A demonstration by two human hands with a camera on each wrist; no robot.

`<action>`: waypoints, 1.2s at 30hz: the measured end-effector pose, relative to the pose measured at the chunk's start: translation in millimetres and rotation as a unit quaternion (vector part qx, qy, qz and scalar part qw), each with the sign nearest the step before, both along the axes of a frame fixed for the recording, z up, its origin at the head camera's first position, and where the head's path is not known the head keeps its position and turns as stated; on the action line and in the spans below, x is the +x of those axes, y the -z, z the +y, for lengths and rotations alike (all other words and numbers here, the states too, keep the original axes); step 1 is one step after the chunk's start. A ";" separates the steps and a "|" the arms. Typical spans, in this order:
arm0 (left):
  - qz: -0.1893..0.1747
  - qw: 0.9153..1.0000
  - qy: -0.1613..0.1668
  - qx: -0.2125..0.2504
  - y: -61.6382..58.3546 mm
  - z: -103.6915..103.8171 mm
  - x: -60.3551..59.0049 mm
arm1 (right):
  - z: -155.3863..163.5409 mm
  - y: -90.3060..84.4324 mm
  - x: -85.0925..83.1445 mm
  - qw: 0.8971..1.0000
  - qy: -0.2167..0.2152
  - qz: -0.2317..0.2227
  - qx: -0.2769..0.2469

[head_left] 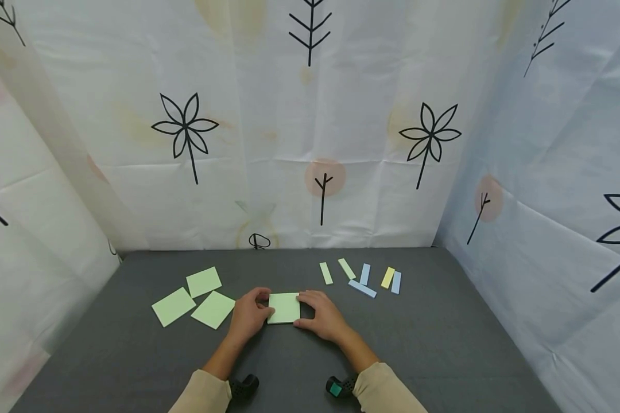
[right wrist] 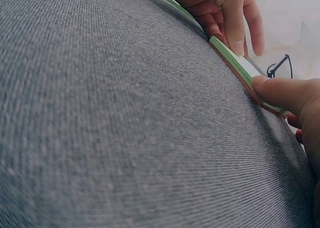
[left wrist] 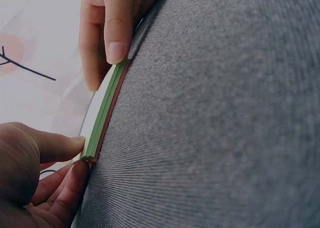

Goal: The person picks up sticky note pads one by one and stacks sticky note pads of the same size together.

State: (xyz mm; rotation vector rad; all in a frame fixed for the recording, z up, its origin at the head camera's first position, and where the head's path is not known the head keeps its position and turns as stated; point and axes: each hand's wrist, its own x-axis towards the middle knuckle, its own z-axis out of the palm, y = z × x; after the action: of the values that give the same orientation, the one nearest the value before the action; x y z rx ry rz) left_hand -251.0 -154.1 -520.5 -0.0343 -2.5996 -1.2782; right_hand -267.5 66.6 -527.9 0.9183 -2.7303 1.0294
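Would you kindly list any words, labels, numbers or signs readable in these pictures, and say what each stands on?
None can be read: the green pad between the left hand and the right hand is blank, as are the loose green sheets and paper strips; the curtain bears only drawn plants.

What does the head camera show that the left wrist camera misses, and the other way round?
Only the head view shows three loose green sheets and the coloured strips on the grey table. Only the left wrist view shows the pad's edge: green layers over a reddish bottom layer. Both show the green pad pinched between the left hand and the right hand.
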 end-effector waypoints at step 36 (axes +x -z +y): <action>0.002 1.000 0.006 0.012 3.7 -0.3 0.4 | -2.8 4.7 -0.3 0.999 -0.018 0.047 -0.006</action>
State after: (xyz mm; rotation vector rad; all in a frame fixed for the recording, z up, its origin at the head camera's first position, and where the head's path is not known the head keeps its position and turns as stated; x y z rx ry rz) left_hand -250.6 -154.4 -524.3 -0.0476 -2.5839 -1.3102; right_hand -267.8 63.8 -532.5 0.9899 -2.6375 0.9824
